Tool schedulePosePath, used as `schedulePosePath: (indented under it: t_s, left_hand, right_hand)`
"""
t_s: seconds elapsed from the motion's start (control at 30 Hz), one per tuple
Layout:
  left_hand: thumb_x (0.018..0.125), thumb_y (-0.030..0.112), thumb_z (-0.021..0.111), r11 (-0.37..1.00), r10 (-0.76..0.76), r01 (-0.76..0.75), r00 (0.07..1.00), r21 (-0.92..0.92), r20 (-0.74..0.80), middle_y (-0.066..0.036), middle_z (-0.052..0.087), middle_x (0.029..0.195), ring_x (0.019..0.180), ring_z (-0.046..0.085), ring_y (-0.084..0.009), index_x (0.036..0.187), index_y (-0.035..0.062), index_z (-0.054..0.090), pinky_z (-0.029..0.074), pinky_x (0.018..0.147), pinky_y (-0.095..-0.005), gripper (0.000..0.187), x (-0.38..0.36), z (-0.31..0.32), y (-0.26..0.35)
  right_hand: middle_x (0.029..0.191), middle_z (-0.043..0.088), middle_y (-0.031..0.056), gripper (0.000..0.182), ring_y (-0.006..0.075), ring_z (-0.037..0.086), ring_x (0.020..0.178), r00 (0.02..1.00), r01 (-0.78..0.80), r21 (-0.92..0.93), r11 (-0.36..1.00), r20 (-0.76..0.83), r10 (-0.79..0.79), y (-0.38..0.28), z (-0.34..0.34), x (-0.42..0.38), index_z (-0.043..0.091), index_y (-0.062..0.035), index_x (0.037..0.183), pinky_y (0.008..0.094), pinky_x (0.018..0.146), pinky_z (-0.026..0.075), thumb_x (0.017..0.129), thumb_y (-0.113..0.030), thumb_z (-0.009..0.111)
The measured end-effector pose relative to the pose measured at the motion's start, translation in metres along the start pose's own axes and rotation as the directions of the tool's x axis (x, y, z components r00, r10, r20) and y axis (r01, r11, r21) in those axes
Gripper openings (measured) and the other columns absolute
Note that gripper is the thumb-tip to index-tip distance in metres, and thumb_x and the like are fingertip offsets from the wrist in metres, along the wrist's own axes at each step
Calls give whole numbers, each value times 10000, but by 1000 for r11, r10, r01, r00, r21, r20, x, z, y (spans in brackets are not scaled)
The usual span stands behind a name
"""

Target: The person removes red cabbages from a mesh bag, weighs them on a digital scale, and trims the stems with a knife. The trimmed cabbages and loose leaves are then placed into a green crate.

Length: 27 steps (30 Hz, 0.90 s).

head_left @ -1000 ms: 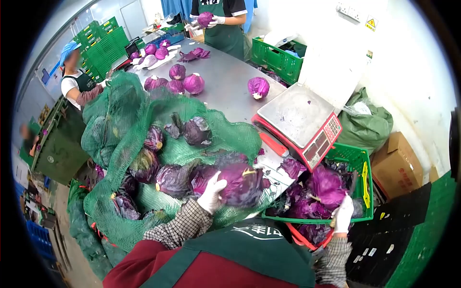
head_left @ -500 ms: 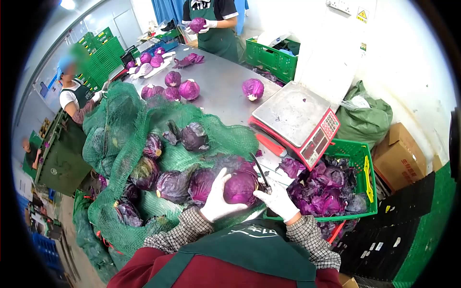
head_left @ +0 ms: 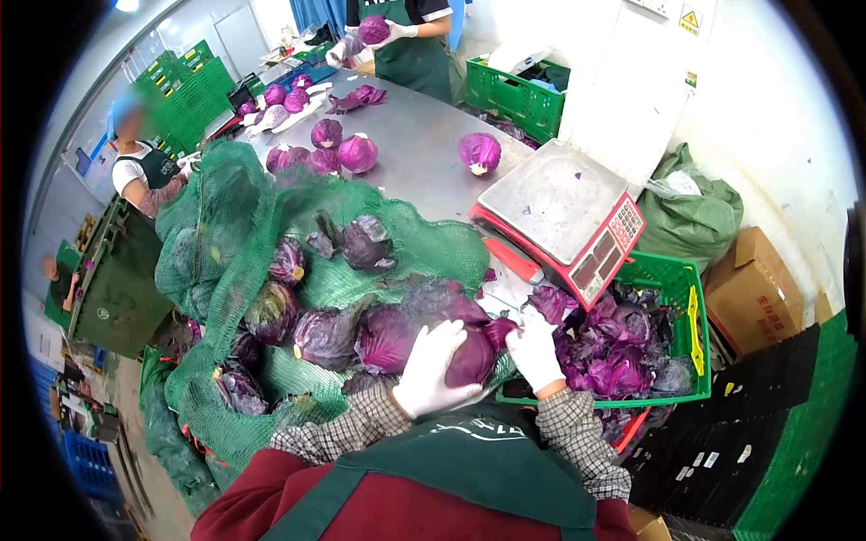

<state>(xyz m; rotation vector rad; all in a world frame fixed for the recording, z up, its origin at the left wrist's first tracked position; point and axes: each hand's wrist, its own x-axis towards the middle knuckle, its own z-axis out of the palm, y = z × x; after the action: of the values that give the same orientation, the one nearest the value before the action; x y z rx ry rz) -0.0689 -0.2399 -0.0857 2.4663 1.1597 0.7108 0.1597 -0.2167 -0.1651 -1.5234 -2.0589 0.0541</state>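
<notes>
Just below the middle of the frame, the person's left hand (head_left: 439,371), in a white glove, comes in from the lower left with the forearm slanting up, thumb and fingers spread wide around the near side of a red cabbage (head_left: 472,359). The hold is a cupped one, palm to the cabbage. The right hand (head_left: 534,352), gloved too, reaches up from the lower right, wrist bent inward, its fingers curled to a pinch on a loose purple leaf (head_left: 499,334) at the cabbage's right side. Checked sleeves (head_left: 356,424) cover both forearms. More cabbages lie to the left on the green mesh sack (head_left: 433,243), which is spread over the tabletop (head_left: 410,153).

As for writing, the dark green apron (head_left: 451,464) carries white lettering, too foreshortened for me to read. The brown carton (head_left: 751,288) at the right edge bears a column of red Chinese characters, the first looking like 生. A yellow triangular warning sign (head_left: 691,20) is on the wall, upper right, its small caption illegible. On the red-framed scale (head_left: 550,212), I can't make out any digits in the display windows.
</notes>
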Motion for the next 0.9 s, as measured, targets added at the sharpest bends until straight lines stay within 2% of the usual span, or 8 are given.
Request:
schedulePosePath:
  t_s: [0.1,0.27,0.33,0.4,0.53,0.57,0.67,0.9]
  left_hand:
    - [625,346,854,994,74,-77,996,-81,-44,-199,394,1423,1343,356,-385,1350,75,389,209,1112,-581,903,-20,-1,-10]
    - [642,360,849,971,122,-140,987,-193,-101,-217,375,1434,1357,331,-410,1331,75,419,208,1121,-567,861,-41,-3,-23]
    - [646,359,848,961,64,-103,986,-258,-154,-225,368,1436,1356,331,-410,1345,75,408,209,1125,-556,874,-45,-4,-31]
    - [638,361,850,969,42,-54,997,-240,-58,-236,347,1443,1365,308,-412,1337,68,425,231,1117,-557,868,-37,-12,-32]
    - [619,355,847,979,176,-164,979,-118,101,-247,335,1441,1356,309,-426,1331,81,448,232,1106,-578,860,-19,-12,-16]
    - [624,347,843,974,214,-206,972,-90,100,-248,330,1442,1353,311,-429,1330,87,454,232,1102,-588,847,-19,-11,-9]
    - [627,342,850,976,199,-191,977,-101,74,-249,320,1447,1359,300,-431,1320,99,456,207,1108,-599,834,-23,-8,-11]
    - [632,342,848,972,224,-216,971,-88,86,-259,304,1452,1358,297,-435,1331,100,445,210,1099,-608,842,-20,-8,-9]
  right_hand:
    - [741,584,159,195,302,586,632,880,-449,421,788,55,472,-13,-32,-2,571,8,971,380,597,488,813,-107,576]
    - [724,570,100,152,166,543,623,752,-556,312,770,-207,626,43,-74,-58,561,16,956,311,624,487,820,-51,574]
    - [890,606,145,242,223,588,744,680,-488,624,610,-166,714,99,-76,-100,605,5,1035,319,715,507,809,-80,629]
    - [1026,595,147,308,212,588,864,770,-552,210,807,-244,590,53,-114,-77,611,8,1082,306,773,495,795,-79,677]
    - [976,614,47,413,123,555,799,910,-411,542,733,198,364,-35,-111,-16,611,-13,1139,273,731,473,768,-119,758]
    - [903,588,34,403,117,501,719,886,-439,774,455,290,361,-53,-96,-9,622,-16,1111,270,675,450,767,-168,767]
    - [723,528,82,444,187,464,613,994,-107,606,788,84,71,-58,-61,4,604,17,1022,330,572,409,765,-300,780]
    - [920,585,156,290,308,587,848,981,-62,467,882,190,-32,-50,-53,8,598,-11,1010,388,745,482,852,-247,657]
